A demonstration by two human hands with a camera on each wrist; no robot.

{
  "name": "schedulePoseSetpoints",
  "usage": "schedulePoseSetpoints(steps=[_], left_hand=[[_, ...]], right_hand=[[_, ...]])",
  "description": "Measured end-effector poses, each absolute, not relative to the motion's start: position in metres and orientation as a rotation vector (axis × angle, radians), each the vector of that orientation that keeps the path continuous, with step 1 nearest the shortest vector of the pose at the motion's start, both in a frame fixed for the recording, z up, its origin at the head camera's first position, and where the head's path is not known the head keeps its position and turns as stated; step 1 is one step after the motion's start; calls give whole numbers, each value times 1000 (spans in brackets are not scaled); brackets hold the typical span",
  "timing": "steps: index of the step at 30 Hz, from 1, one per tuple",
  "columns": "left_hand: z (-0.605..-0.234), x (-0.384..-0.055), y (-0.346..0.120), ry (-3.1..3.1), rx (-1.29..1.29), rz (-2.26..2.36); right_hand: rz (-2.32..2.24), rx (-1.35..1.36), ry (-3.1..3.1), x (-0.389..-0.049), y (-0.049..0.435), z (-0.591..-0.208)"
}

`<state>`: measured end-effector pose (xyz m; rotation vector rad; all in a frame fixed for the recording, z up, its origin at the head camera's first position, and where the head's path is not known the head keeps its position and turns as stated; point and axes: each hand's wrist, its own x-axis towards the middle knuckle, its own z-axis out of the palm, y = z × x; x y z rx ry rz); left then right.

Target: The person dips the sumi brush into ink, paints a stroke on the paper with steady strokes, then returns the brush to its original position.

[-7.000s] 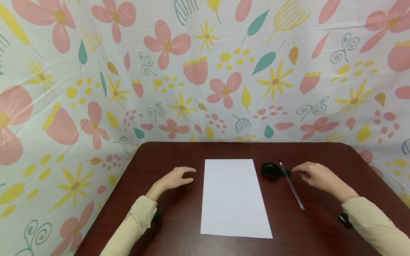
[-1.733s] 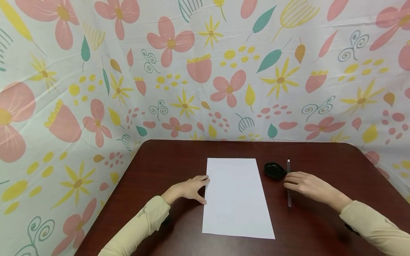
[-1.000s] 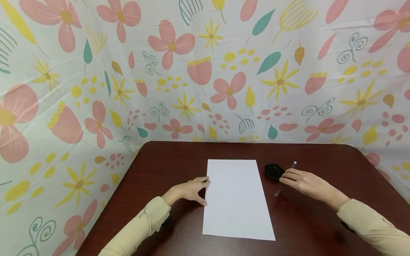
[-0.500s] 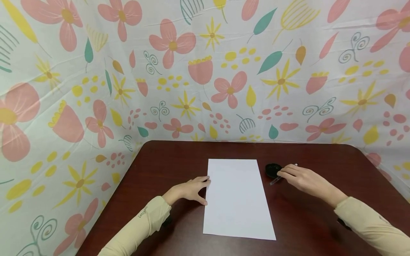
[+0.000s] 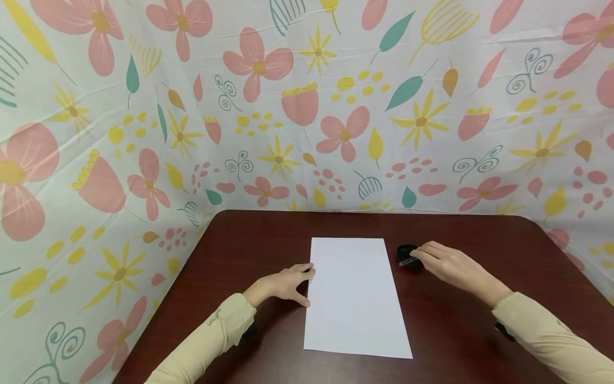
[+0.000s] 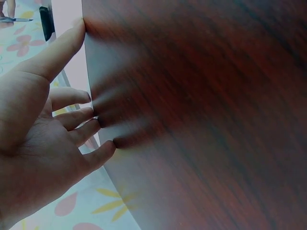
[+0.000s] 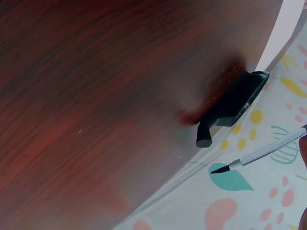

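My right hand [image 5: 448, 266] pinches a brush pen [image 7: 268, 148] with a pale barrel and a black pointed tip. In the head view the pen's clear end [image 5: 405, 262] points left and overlaps a black dish [image 5: 405, 248]; the tip side is hidden behind the hand. The right wrist view shows the dish [image 7: 235, 98] as pan-shaped, with a short stubby handle. My left hand [image 5: 283, 285] is spread, thumb and fingertips resting at the left edge of a blank white sheet of paper [image 5: 355, 298]. Its fingers [image 6: 72, 98] line that edge in the left wrist view.
Everything lies on a dark red-brown wooden table [image 5: 254, 234] with rounded far corners. Flower-printed white cloth [image 5: 336, 80] hangs behind it and on the left. The paper's right edge lies just left of the dish.
The brush pen lay across the dish's handle; my right hand picked it up, turned it and carried it left to the dish. My left hand moved right onto the paper's edge.
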<state>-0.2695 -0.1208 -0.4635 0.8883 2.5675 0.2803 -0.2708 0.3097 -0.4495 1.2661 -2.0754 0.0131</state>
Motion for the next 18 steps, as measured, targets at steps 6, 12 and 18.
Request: schedulePoseSetpoints(steps=[6,12,18], left_hand=[[-462,-269,-121,2565,886,285],[-461,-270,-121,2564,882,293],[-462,-269,-121,2565,876,298]], right_hand=[[90,1217,-2050,-274,303,-447],[205,1180,-1998,-278,300,-445],[381,1107,-2029,-281,300,-446]])
